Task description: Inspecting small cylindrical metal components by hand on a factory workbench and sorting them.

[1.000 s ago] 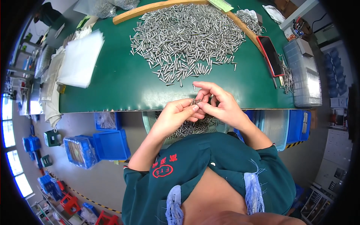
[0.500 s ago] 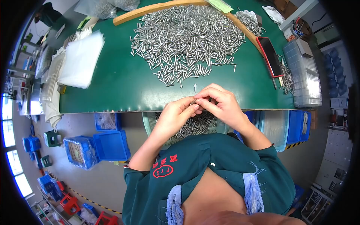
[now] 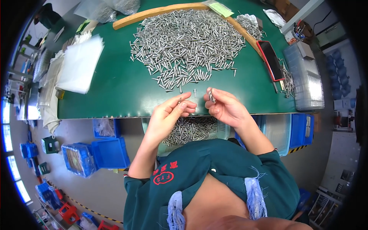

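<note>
Being pinched between the thumb and index finger of the left grip (image 3: 165, 115) is a small metal pin (image 3: 179, 100), most of which is being hidden by the fingers. In the right grip (image 3: 227, 108), a small cluster of similar pins (image 3: 211, 96) is being held between the thumb and curled fingers; its exact number is being concealed. The two grips are being held apart near the front edge of the green bench (image 3: 122, 101), and between their fingertips a single loose pin (image 3: 195, 93) is being carried by the bench, touched by neither. Beyond the grips, a large heap of pins (image 3: 188, 46) is being bordered by wooden strips (image 3: 157, 13). To the right, a red-edged phone (image 3: 270, 61) is being supported near clear plastic boxes (image 3: 304, 78); to the left, translucent sheets (image 3: 80, 65) are being carried. Below the bench edge, more pins (image 3: 191, 131) are being contained in a pale green basket (image 3: 223, 133).
</note>
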{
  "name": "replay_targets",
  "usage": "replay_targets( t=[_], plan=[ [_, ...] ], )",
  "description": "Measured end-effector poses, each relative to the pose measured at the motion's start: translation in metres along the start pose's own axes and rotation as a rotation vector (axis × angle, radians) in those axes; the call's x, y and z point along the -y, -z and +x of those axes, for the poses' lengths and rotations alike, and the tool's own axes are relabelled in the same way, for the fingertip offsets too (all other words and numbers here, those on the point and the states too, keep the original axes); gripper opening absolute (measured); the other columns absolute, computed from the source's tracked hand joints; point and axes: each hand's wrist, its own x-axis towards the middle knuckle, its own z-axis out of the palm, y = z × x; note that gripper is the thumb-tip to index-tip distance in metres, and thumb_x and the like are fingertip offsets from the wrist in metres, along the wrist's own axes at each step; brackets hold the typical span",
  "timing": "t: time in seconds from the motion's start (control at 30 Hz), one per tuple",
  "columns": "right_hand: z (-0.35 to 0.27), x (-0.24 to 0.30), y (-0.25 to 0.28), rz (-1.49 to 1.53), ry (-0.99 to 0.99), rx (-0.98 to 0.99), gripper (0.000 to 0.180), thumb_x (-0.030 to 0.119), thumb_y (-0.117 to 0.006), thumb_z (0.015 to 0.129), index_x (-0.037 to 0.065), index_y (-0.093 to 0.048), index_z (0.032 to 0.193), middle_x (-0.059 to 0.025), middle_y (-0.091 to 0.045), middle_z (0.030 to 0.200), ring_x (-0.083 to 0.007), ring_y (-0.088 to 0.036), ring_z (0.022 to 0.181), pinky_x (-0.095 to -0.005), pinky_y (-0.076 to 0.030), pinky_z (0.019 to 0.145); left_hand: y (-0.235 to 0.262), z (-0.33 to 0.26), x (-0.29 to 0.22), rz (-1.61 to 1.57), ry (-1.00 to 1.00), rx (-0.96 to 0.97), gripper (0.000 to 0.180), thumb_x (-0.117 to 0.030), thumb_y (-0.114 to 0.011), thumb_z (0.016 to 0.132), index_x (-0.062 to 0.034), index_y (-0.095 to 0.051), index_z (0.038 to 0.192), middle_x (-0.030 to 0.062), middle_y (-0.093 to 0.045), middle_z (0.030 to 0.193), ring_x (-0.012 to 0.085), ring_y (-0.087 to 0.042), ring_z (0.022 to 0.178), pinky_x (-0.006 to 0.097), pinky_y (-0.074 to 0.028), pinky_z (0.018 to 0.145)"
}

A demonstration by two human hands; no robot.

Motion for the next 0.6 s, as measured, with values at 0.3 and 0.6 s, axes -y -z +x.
replay_targets(
  t=[0.3,0.6],
  plan=[
    [-0.007,-0.008,-0.012,-1.124,0.237,0.085,0.01,0.007,-0.062,0.091,0.002,-0.066,0.098,0.002,-0.062,0.089,-0.0031,-0.053,0.076,-0.0199,-0.043,0.063,0.001,0.004,0.003,0.018,0.04,-0.013,0.034,-0.012,-0.048,0.1,0.0034,-0.051,0.13,0.0109,-0.067,0.106,0.0142,-0.064,0.094,0.027,-0.052,0.083],
    [0.004,-0.012,-0.031,-1.709,0.681,0.014,0.012,0.015,-0.068,0.086,0.006,-0.067,0.093,-0.006,-0.06,0.081,-0.0161,-0.062,0.072,-0.0279,-0.049,0.063,-0.012,0.003,0.004,0.644,-0.024,-0.005,0.032,-0.014,-0.056,0.094,-0.0028,-0.058,0.124,0.0156,-0.07,0.1,0.0226,-0.069,0.092,0.034,-0.054,0.077]
  ],
)
